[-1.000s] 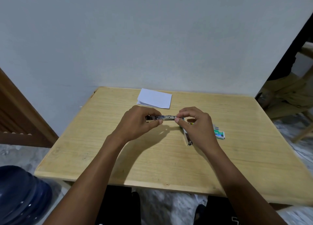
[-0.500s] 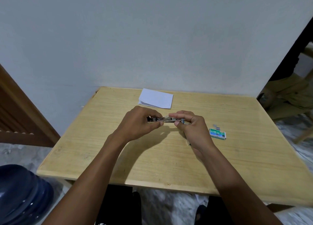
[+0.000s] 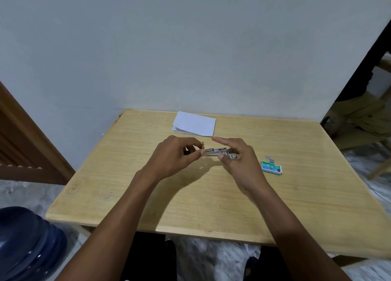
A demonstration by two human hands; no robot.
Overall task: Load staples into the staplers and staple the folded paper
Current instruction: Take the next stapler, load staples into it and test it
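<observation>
A small metal stapler [image 3: 214,151] is held level above the middle of the wooden table [image 3: 211,206]. My left hand [image 3: 173,160] pinches its left end with thumb and fingers. My right hand [image 3: 239,160] touches its right end with the thumb beneath and the index finger stretched out over the top. A second stapler part [image 3: 232,156] shows partly behind my right hand's fingers. Folded white paper [image 3: 195,124] lies near the table's far edge. A green staple box [image 3: 271,168] sits to the right, with loose staple strips [image 3: 270,158] just behind it.
A grey wall stands right behind the table. A dark blue water jug [image 3: 29,244] sits on the floor at the lower left. A brown wooden door frame [image 3: 25,145] is at the left, and chair legs with cloth [image 3: 364,119] are at the right.
My right hand has shifted left along the stapler and its index finger has straightened over the top. The staple box and loose strips beside it are now uncovered.
</observation>
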